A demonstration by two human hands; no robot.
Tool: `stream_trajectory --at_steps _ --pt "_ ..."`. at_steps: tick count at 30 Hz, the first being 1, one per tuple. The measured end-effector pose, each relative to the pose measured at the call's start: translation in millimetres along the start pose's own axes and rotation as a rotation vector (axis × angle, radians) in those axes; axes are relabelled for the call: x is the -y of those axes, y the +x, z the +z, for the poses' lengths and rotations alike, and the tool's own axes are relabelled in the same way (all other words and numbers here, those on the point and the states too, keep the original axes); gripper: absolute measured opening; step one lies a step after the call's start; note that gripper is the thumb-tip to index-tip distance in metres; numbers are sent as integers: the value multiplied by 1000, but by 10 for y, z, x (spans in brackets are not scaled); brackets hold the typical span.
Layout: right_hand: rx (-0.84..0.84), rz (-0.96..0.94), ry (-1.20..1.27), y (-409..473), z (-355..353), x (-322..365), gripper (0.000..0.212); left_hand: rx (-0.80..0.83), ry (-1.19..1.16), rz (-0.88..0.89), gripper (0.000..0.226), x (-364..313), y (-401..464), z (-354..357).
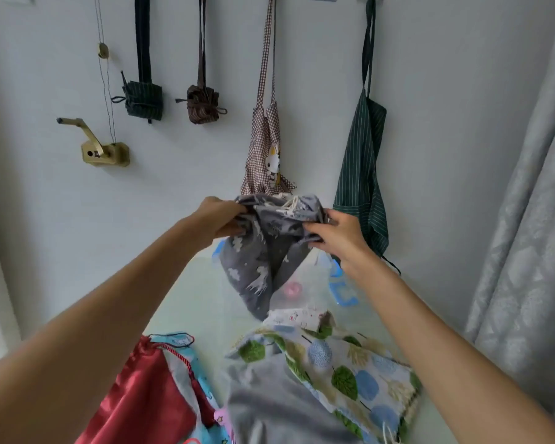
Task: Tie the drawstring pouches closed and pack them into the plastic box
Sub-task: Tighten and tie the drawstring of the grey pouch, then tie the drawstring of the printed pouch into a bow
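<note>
- Red satin pouch (141, 392) lay nearest, at the lower left of the pale green table (186, 302), its mouth gathered on a red cord; what it held could not be told.
- Just beside it lay a turquoise printed pouch (202, 389) with a dark cord looped at its top, partly under the red one.
- A plain grey cloth (269, 408) lay in the middle near edge, blurred, and I could not tell whether it was a pouch.
- To its right lay a leaf-print pouch (350, 370) in green, blue and cream, flat on the table, with a small white printed pouch (297, 317) touching its far end.
- Beyond these stood the clear plastic box (305, 293); something small and pink showed through it, and its blue-clipped lid (342, 291) lay just to the right.
- Above the box both hands held up the grey unicorn-print pouch (263, 251). The left hand (217, 219) gripped the left side of its mouth, the right hand (334, 233) pinched the right side, and the white drawstring (287, 205) lay bunched at the top between them. The pouch's body hung down, sagging over the box.
- On the wall behind hung a checked apron (265, 149), a green striped apron (361, 161), two rolled bundles on straps and a brass crank (101, 149).
</note>
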State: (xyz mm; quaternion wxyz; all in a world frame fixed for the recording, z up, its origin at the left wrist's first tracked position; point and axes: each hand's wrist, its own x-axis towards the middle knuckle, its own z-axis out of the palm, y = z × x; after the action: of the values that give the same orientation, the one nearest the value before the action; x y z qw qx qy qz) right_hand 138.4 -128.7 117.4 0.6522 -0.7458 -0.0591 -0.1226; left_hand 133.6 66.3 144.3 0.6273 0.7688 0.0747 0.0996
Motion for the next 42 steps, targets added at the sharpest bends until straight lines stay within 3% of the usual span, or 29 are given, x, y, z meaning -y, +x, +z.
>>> stream_trajectory --at_steps 4,8,10,12,14,15,16,18,21,26,28,30,34,36,39,42 --pt "-106 -126 14 392 28 233 23 75 -235 38 10 -357 317 164" --pt "-187 -247 -139 710 33 179 11 102 -235 126 18 -443 634 318" --pt "-117 -298 -196 807 75 -13 16 96 -105 149 16 -266 796 408" --pt "39 -267 -259 855 132 -289 30 144 289 165 15 20 910 473" --pt "289 -111 -587 941 156 -680 44 312 830 65 38 352 1009 543" --pt "420 13 -826 969 111 -859 40 365 1019 27 48 483 1050 569" --pt "505 122 -993 986 50 -991 37 378 1086 43 52 582 1090 591" --pt "553 182 -1016 1000 -44 -1106 38 409 1040 107 50 682 1135 646" --pt "417 21 -952 997 -39 -1102 39 546 995 172 45 709 1122 801" --pt "465 11 -1141 922 37 -1171 45 747 1075 -12 49 880 1105 1007" --pt "428 -10 -1118 905 12 -1170 47 700 1113 48 53 871 1106 996" --pt "368 -65 -1059 869 -48 -1151 47 493 1164 183 45 837 1100 963" --pt "189 -319 -991 655 -250 -1077 25 90 987 485 28 774 738 813" --pt "136 -393 -860 320 -363 -1023 22 -20 908 588 26 749 386 725" --pt "234 -292 -759 -230 -517 -1040 18 68 906 546 23 809 -56 556" --pt "502 -75 -804 -733 -657 -1110 23 361 955 398 25 1024 -405 450"
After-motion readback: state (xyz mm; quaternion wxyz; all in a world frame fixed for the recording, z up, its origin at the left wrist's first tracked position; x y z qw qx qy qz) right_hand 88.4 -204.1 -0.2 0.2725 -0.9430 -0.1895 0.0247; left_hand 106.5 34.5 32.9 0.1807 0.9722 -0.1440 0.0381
